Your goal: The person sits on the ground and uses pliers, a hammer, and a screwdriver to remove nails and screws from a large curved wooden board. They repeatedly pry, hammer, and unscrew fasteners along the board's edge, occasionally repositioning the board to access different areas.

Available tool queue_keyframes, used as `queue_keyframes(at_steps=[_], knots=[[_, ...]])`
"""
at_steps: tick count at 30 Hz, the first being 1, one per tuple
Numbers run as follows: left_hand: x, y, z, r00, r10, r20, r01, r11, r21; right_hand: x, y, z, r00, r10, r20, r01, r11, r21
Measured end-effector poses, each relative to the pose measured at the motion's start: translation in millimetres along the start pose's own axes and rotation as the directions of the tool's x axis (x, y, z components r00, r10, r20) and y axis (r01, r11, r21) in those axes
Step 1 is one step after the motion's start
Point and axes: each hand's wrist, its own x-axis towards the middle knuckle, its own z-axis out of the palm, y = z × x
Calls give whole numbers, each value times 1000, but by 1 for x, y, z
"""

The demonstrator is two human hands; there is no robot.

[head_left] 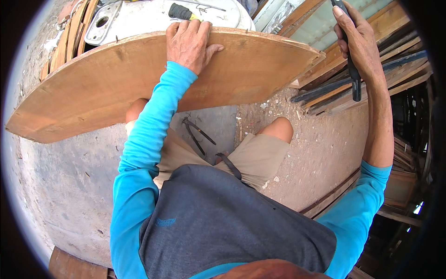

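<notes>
My left hand [189, 46] grips the upper edge of a wide, curved wooden board [134, 83], fingers over the edge and thumb along its face. The board stands on its side across my knees' far side. Small nails [246, 31] stick up from its curved edge on both sides of that hand. Raised at the upper right, my right hand [360, 44] is closed around a tool with a long black handle [355, 83]. The tool's other end is cut off by the top of the view. A pair of pincers [197, 135] lies on the floor between my legs.
Behind the board, a white surface [139, 18] with a hole holds a yellow-and-black handled tool [181, 12] and a thin metal rod [204, 4]. Stacked wooden planks [395, 56] lie at the right; more strips [69, 37] lean at the upper left. Debris dots the ground [320, 135].
</notes>
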Motion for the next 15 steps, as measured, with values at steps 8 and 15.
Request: queue_keyframes(at_steps=[8,15], knots=[[0,-2,-1,1000,-15,12,15,1000,6,1,-2,-1,894,100,438,42,952,-302],[1,1,3,1000,5,-18,-5,1000,12,7,16,-3,993,-33,117,46,993,-108]])
